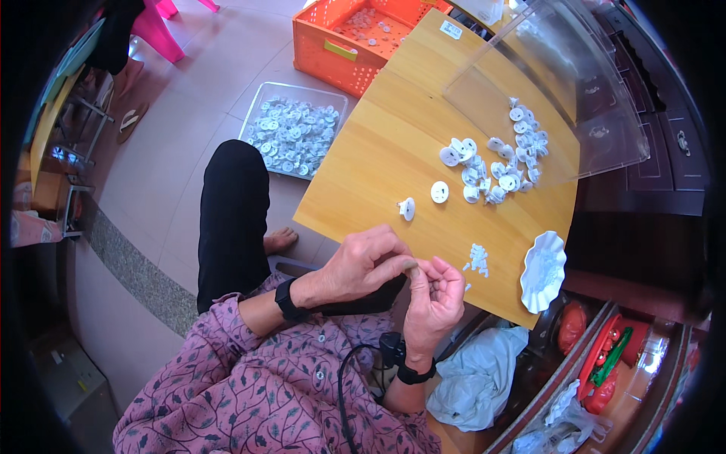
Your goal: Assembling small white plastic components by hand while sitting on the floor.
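Nearest the fingertips, a loose cluster of small white pegs [476, 259] lies on the wooden table [378, 129], just beyond the right hand [435, 295]. That hand is curled, its thumb brought up to meet the left hand [370, 261], which is drawn into a pinch of thumb and forefinger (whatever may sit between them is too small or covered, so I cannot tell if either grips a piece). Farther up the table are the white round pieces: a single disc [439, 192] lying flat, another piece [407, 209] tipped on its side, and a heap [514, 170] partly seen through a clear plastic box [620, 144]. A scalloped white dish [556, 240] stands at the table's right edge. On the floor, a clear tray [283, 87] holds many more round pieces, with an orange crate [321, 57] behind it

The step in hand looks like fine fingertip work on one small part, probably fitting or readying it; the next move seems to call for a steady pinch and careful alignment, perhaps against one of the nearby round pieces
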`<move>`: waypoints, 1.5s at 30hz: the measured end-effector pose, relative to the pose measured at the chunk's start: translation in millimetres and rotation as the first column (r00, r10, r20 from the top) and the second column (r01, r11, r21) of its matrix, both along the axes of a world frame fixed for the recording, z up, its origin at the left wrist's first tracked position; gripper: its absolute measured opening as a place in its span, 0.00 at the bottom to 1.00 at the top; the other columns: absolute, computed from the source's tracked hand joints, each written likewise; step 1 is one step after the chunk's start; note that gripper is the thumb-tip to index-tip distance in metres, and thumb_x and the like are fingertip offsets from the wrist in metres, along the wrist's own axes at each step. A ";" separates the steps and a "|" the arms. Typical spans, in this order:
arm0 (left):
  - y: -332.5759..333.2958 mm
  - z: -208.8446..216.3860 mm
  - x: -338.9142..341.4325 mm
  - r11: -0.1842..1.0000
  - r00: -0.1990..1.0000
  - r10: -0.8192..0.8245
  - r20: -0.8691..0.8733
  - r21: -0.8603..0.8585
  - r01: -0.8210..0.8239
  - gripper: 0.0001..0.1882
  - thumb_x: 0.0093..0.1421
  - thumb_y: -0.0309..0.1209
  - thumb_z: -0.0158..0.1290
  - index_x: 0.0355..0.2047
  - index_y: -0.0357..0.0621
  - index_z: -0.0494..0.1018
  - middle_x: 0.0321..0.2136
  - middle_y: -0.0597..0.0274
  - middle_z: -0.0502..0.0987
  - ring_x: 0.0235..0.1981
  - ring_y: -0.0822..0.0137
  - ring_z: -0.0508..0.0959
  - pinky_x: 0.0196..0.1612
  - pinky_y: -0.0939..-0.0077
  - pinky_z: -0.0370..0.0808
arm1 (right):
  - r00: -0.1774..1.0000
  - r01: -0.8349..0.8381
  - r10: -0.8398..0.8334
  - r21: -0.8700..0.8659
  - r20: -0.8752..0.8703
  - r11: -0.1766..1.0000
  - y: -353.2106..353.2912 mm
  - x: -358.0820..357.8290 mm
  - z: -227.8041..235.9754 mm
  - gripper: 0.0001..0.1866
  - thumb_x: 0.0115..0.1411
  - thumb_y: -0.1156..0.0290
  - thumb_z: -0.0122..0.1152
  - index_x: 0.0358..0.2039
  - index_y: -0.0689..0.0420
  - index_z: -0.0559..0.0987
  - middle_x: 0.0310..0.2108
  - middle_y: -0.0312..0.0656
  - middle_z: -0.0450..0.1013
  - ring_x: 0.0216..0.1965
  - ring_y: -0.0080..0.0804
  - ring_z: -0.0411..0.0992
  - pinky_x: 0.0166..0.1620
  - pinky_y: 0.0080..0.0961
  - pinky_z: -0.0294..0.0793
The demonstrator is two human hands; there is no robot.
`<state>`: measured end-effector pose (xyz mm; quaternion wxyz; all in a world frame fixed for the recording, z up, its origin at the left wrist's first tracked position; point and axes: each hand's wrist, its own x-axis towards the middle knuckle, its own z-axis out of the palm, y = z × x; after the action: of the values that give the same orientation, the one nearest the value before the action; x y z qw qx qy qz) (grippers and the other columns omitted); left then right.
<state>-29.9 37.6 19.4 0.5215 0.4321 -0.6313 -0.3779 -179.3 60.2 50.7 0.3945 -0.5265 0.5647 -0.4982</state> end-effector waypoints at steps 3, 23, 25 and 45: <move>1.7 -0.8 2.5 0.996 0.998 -0.018 -0.060 0.091 0.024 0.05 0.64 0.27 0.58 0.35 0.38 0.76 0.23 0.63 0.75 0.22 0.73 0.77 0.24 0.78 0.72 | 0.994 -0.025 0.022 -0.023 -0.111 0.999 0.9 1.2 -1.9 0.13 0.64 0.79 0.62 0.47 0.67 0.72 0.37 0.46 0.80 0.36 0.24 0.77 0.40 0.21 0.78; 1.8 -0.6 8.0 0.845 0.821 0.038 -0.570 0.457 0.279 0.09 0.68 0.33 0.55 0.36 0.39 0.74 0.24 0.70 0.76 0.23 0.83 0.74 0.24 0.88 0.72 | 0.998 -0.010 0.005 0.088 0.059 0.996 0.2 27.2 -1.0 0.06 0.69 0.73 0.56 0.37 0.63 0.73 0.28 0.36 0.73 0.28 0.18 0.71 0.33 0.16 0.72; -0.6 2.6 11.2 0.842 0.836 0.057 -0.546 0.476 0.254 0.09 0.68 0.33 0.55 0.36 0.39 0.74 0.24 0.70 0.75 0.23 0.82 0.75 0.24 0.88 0.72 | 1.000 0.005 -0.006 0.076 0.014 0.997 -0.6 24.2 -3.2 0.07 0.69 0.72 0.55 0.37 0.63 0.73 0.27 0.36 0.73 0.27 0.18 0.71 0.32 0.16 0.72; -38.6 -4.9 7.1 0.952 0.863 0.305 0.403 -0.146 -0.268 0.23 0.51 0.31 0.67 0.47 0.42 0.75 0.34 0.54 0.73 0.29 0.54 0.78 0.31 0.64 0.76 | 0.992 0.071 -0.083 0.127 0.091 0.989 -5.4 6.2 -14.2 0.04 0.67 0.75 0.57 0.39 0.63 0.74 0.29 0.36 0.74 0.29 0.19 0.72 0.33 0.16 0.73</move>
<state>-22.7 -1.0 14.5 0.4413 0.5698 -0.6728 -0.1669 -173.1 54.7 36.5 0.4336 -0.4543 0.5946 -0.5020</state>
